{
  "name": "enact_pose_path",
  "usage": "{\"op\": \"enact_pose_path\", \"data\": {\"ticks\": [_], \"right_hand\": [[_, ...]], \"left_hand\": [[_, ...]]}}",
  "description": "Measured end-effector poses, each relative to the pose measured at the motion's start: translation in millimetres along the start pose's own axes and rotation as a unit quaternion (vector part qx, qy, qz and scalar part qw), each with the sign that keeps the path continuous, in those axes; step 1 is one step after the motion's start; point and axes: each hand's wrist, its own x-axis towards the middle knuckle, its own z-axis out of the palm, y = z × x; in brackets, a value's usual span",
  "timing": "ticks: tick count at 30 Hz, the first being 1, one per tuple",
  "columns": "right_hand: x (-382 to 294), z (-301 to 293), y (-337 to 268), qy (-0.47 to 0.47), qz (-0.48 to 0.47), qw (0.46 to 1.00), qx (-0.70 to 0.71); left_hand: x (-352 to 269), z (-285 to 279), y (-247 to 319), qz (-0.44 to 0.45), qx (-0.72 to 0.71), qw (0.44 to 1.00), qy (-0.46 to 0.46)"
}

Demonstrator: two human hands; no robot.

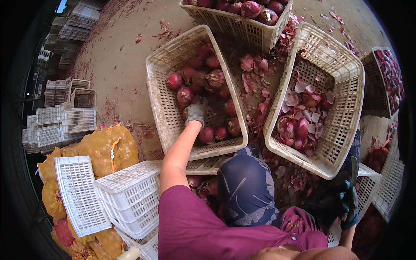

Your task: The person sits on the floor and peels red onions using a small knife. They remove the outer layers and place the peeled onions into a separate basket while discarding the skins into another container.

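Observation:
My left hand (pixel 197 110), in a grey knit glove, reaches down into a dirty white plastic crate (pixel 157 97) of red onions (pixel 215 78). It is beside a red onion (pixel 185 96); its fingers are partly hidden, so whether it grips anything is unclear. Low at the right, near my leg, my right hand (pixel 349 201) wears a dark glove and holds a knife (pixel 354 169) with its blade pointing up. Between the hands, a second tilted crate (pixel 351 97) contains onion skins and cut pieces (pixel 302 130).
A full crate of onions (pixel 234 27) stands ahead, and a crate of onion scraps (pixel 385 84) at far right. White crates (pixel 130 198) and yellow mesh sacks (pixel 110 146) crowd the left. Loose skins (pixel 255 74) litter the floor. More crates (pixel 61 120) are stacked farther left.

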Motion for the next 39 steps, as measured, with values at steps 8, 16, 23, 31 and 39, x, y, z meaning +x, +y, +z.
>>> {"op": "enact_pose_path", "data": {"ticks": [8, 16, 23, 31, 39], "right_hand": [[12, 7, 3, 0.065, 0.097, 0.967, 0.225], [0, -2, 33, 0.131, 0.130, 0.971, 0.154], [12, 19, -12, 0.055, 0.152, 0.910, 0.383], [-1, 28, -20, -0.048, 0.083, 0.964, 0.246], [-8, 46, -26, -0.189, 0.017, 0.968, 0.163]], "left_hand": [[86, 60, -12, 0.069, 0.135, 0.988, -0.028], [12, -36, 18, 0.101, -0.104, 0.979, -0.145], [-12, 49, 26, 0.015, -0.327, 0.943, -0.054], [-78, -61, 2, -0.006, -0.934, 0.346, -0.086], [-234, -253, 39, 0.142, -0.979, 0.146, -0.033]]}}
